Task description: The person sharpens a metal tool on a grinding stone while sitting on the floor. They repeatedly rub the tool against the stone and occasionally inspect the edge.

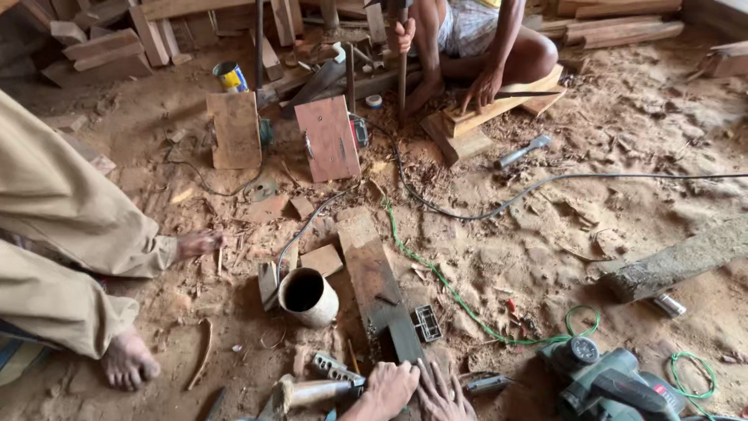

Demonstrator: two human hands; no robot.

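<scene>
Dirt floor [623, 156] w/ sawdust, wood chips throughout. Cup [308, 296] lying on side, mouth toward camera. Green cord [436, 281] runs to power planer [615, 382] at lower right. Black cable [545, 183] crosses floor. Log [678, 265] at right. Two small boards [236, 129] [329, 138] standing near a can [231, 76]. Scrap timber [109, 43] piled upper left. Co-worker [483, 31] seated at far side over a wood block [475, 121]. Another person's legs [62, 249] at left, barefoot.
</scene>
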